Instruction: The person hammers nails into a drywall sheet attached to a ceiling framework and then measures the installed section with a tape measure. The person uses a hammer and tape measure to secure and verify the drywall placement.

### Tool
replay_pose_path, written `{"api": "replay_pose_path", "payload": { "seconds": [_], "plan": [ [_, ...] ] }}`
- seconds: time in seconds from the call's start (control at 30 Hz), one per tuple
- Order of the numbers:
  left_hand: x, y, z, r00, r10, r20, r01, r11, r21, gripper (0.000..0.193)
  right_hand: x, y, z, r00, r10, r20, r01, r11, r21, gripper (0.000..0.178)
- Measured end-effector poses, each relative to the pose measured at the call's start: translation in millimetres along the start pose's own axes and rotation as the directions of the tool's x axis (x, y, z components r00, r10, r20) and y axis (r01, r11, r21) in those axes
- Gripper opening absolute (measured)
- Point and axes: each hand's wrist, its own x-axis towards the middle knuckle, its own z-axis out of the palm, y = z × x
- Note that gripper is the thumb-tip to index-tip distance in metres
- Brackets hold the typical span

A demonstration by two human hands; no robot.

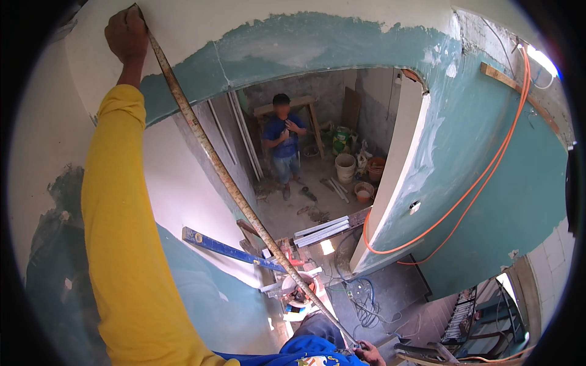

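My left hand (127,35), at the end of a raised arm in a yellow sleeve, is closed on the upper end of a worn metal tape measure (210,149). It presses against the white upper wall, above a band of green board. The blade runs slantwise down across the doorway to my waist. There my right hand (368,352) closes around the lower end of the tape, beside my blue shirt; the tape's case is mostly hidden. A blue spirit level (227,248) leans below the blade, near a bucket (298,287) with tools.
Through the opening a person in a blue shirt (284,137) stands among buckets (345,168). White metal strips (322,232) lie across planks at the doorway. Orange cable (488,174) hangs along the right wall, and tangled cords (366,311) lie on the floor.
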Motion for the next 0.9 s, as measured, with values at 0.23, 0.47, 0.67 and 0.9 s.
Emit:
{"api": "replay_pose_path", "payload": {
  "seconds": [0.23, 0.47, 0.67, 0.9],
  "plan": [
    [-4, 14, 0, 0.985, -0.171, 0.036, 0.173, 0.984, -0.043, 0.036, -9, -8, 9, 0.990, -0.138, -0.007, 0.136, 0.982, -0.130, 0.035],
    [2, -32, 6, 0.983, 0.183, -0.018, -0.179, 0.975, 0.129, 0.036, -6, -7, 6, 0.990, -0.143, 0.010, 0.143, 0.980, -0.136, 0.038],
    [-1, 14, -1, 0.983, -0.183, 0.027, 0.185, 0.972, -0.147, 0.038, -12, -6, 17, 0.993, -0.103, -0.063, 0.095, 0.988, -0.124, 0.037],
    [0, 3, -1, 0.996, -0.089, -0.032, 0.087, 0.994, -0.069, 0.039, -1, 1, 4, 0.999, -0.005, -0.047, 0.003, 1.000, -0.028, 0.042]
  ]
}}
